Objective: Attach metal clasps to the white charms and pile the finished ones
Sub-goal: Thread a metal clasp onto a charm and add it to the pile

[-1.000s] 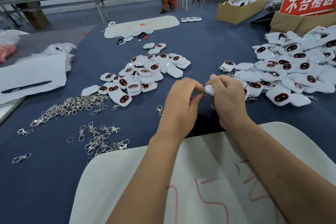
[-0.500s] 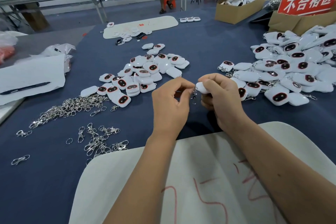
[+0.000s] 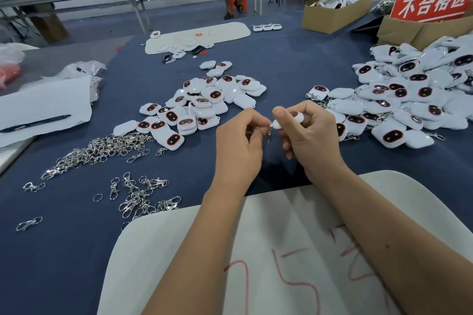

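— Both hands have lifted a little off the bench (image 3: 294, 69) since a moment ago, and the right hand (image 3: 311, 135) has turned the white charm (image 3: 298, 118) so its end shows beside the thumb.

— What is each one holding?

— The right hand's fingers curl round the charm. The left hand (image 3: 240, 140) pinches a metal clasp (image 3: 270, 133), which hangs just below the charm's near end, between the two hands.

— Is the clasp on yet?

— I can't tell; the join is too small to see. I'd judge the hooking is still in hand.

— How to do it well?

— Keep the charm steady, and let the left fingertips guide the clasp through the loop. Check that it has closed before letting go.

— And then?

— It goes to the finished pile (image 3: 399, 100), right of the held charm, where clasps already show. The unfinished charms (image 3: 202, 107) lie to its left and beyond, and the loose clasps (image 3: 99, 151) farther left.
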Demonstrator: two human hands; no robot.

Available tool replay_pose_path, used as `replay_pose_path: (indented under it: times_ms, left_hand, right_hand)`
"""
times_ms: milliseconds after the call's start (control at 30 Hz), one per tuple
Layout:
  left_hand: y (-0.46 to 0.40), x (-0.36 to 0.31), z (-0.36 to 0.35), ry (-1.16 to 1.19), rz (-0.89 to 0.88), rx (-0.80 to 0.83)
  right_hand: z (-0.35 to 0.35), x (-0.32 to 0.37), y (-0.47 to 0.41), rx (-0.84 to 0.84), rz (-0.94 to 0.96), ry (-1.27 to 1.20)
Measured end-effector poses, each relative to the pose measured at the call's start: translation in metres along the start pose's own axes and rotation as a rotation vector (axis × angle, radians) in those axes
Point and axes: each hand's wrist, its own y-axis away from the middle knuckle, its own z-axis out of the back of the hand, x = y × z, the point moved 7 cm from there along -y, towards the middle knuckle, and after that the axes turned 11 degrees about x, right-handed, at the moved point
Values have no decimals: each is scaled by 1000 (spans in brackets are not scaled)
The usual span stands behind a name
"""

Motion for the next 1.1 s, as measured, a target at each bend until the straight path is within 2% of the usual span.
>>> replay_pose_path:
  times_ms: [67, 167, 233, 400, 467, 633, 833, 933, 1000, 1100]
  left_hand:
    - [3, 5, -6, 270, 104, -58]
    - [5, 11, -23, 650, 245, -32]
    - [6, 14, -27, 755, 295, -31]
    - [6, 17, -21, 838, 320, -100]
    - [5, 18, -19, 807, 318, -121]
    - [4, 16, -7, 517, 253, -182]
    - [0, -4, 0, -83, -23, 34]
    - [1, -9, -2, -259, -83, 95]
    - [2, -9, -2, -251, -68, 56]
    - [5, -2, -2, 61, 78, -97]
  right_hand:
    - [-1, 3, -1, 12, 18, -118]
    - [-1, 0, -2, 17, -8, -210]
    - [0, -4, -4, 12, -35, -226]
    - [-2, -9, -7, 39, -77, -242]
    - [-4, -11, -6, 86, -91, -244]
    - [-13, -13, -5, 197, -107, -267]
    - [-9, -17, -6, 181, -97, -273]
    - [-9, -19, -5, 165, -106, -252]
    - [-9, -18, -6, 153, -99, -252]
    - [-6, -13, -6, 135, -59, -266]
